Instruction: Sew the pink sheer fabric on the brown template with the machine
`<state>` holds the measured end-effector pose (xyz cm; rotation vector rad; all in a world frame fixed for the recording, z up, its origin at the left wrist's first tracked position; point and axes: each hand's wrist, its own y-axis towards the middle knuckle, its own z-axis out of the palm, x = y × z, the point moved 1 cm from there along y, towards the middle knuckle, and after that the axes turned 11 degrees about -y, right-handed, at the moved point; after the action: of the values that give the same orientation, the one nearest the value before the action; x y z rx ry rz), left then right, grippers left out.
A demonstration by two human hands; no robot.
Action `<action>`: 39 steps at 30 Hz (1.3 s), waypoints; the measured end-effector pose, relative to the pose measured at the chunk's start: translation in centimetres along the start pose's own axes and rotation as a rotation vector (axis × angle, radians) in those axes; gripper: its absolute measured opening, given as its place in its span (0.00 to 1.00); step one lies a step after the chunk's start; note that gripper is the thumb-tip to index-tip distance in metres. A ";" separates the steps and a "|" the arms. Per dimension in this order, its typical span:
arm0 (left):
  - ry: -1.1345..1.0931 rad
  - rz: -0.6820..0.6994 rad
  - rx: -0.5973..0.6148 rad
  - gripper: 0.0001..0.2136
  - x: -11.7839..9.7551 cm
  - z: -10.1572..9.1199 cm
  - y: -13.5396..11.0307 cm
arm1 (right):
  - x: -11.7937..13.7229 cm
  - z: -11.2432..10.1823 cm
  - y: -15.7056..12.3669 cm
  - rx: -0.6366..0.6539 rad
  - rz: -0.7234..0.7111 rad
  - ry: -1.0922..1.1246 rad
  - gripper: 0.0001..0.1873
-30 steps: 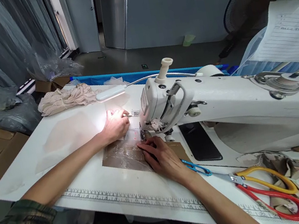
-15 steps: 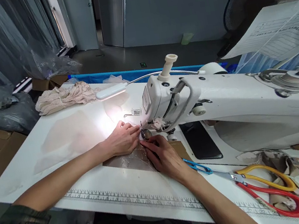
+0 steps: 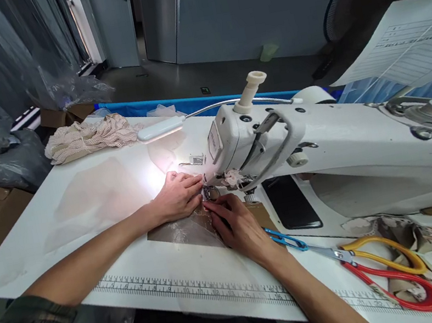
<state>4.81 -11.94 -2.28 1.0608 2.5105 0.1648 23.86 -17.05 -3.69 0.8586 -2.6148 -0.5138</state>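
Observation:
My left hand (image 3: 178, 197) lies palm down beside the needle area of a white sewing machine (image 3: 344, 130), its fingers flat on thin pale fabric that is mostly covered. Just in front of the presser foot (image 3: 211, 193), my right hand (image 3: 238, 227) has thumb and forefinger pinched on the edge of sheer fabric (image 3: 206, 206). Both hands are close together, left of the machine head. Beneath them a shiny brownish clear sheet (image 3: 183, 235) rests on the table. The needle tip and the exact seam are hidden.
Sheer pale pieces (image 3: 91, 192) and a bundle of beige lace (image 3: 90, 137) lie on the left of the table. A lamp (image 3: 161, 129) shines there. On the right are a black phone (image 3: 291, 203), blue-handled snips (image 3: 286, 238) and red-and-yellow scissors (image 3: 384, 262).
The view has shifted slightly, so the machine appears a little further right. Both hands keep nearly the same place at the presser foot, with only small finger movement.

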 end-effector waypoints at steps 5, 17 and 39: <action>0.001 0.018 -0.012 0.15 0.0 0.0 0.0 | -0.2 -0.3 -0.2 0.002 0.065 0.079 0.16; -0.017 0.017 -0.011 0.15 0.2 -0.2 -0.1 | -0.3 -0.2 -0.6 -0.030 0.110 0.111 0.14; 0.004 0.246 -0.127 0.12 -0.2 0.0 -0.7 | 1.0 -0.1 -0.2 0.016 0.013 -0.105 0.17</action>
<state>4.43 -12.55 -2.37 1.3130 2.3309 0.3916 23.27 -17.87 -3.50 0.8401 -2.7209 -0.5485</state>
